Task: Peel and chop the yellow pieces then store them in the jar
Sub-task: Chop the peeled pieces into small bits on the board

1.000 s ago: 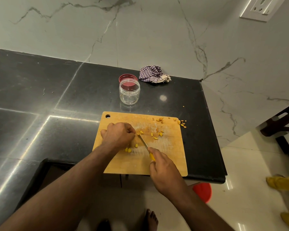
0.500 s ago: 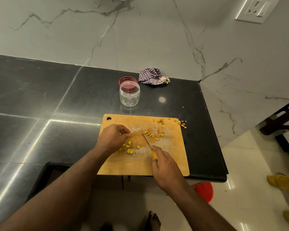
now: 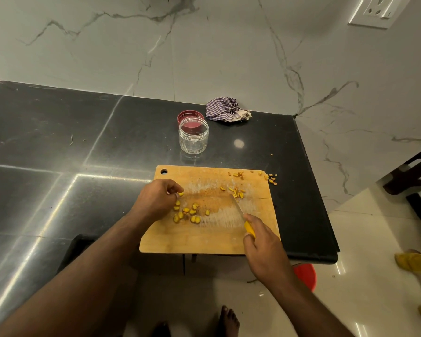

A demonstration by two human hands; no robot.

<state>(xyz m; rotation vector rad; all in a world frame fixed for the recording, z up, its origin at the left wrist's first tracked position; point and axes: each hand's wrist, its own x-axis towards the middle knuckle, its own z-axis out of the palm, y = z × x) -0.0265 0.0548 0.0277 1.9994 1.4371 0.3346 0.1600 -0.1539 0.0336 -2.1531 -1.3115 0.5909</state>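
Observation:
A wooden cutting board [image 3: 204,242] lies at the front of the black counter. Several chopped yellow pieces [image 3: 188,212] are scattered on its left middle, and more slivers [image 3: 236,192] lie towards the right. My left hand [image 3: 156,199] hovers over the board's left side and pinches one yellow piece [image 3: 180,194] at its fingertips. My right hand [image 3: 263,242] grips the yellow handle of a knife [image 3: 238,209], whose blade points up and left, tip near the right slivers. The clear jar [image 3: 193,137] stands uncapped behind the board, with its red lid [image 3: 190,116] just behind it.
Yellow scraps [image 3: 270,178] lie at the board's far right corner and on the counter. A checked cloth [image 3: 225,109] sits by the marble wall. The counter ends right of the board. A red tub [image 3: 305,276] stands on the floor below, and my bare foot [image 3: 229,319] shows.
My left hand lifted off the pile and drew left, uncovering the chopped pieces and pinching one. My right hand moved the knife to the right, away from the pile.

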